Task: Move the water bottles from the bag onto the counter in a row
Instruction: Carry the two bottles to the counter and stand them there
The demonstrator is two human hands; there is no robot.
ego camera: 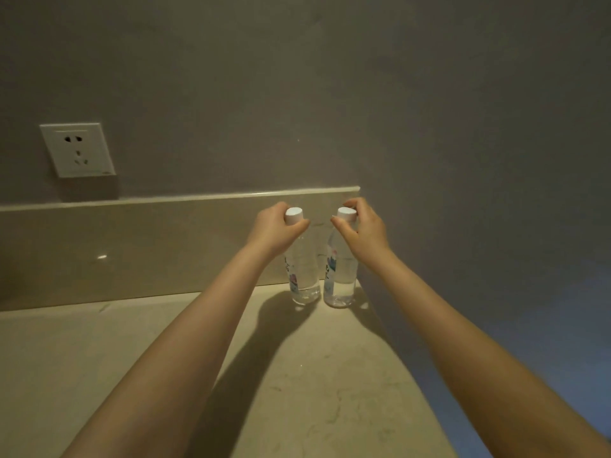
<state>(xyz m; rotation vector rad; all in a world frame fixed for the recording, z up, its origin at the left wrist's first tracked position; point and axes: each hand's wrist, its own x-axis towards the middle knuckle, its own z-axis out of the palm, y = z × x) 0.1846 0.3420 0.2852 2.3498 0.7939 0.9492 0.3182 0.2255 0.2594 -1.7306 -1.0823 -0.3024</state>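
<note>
Two clear water bottles with white caps stand upright side by side on the beige counter [99, 352], close to the backsplash at the counter's far right end. My left hand [276, 231] grips the neck of the left bottle [305, 279] just under its cap. My right hand [363, 226] grips the neck of the right bottle [340, 282] the same way. A narrow gap separates the two bottles. The bag is out of view.
A low beige backsplash [148, 246] runs behind the counter, ending at a grey side wall [479, 193] right of the bottles. A white wall socket [77, 150] sits above the backsplash at the left. The counter's right edge curves toward me.
</note>
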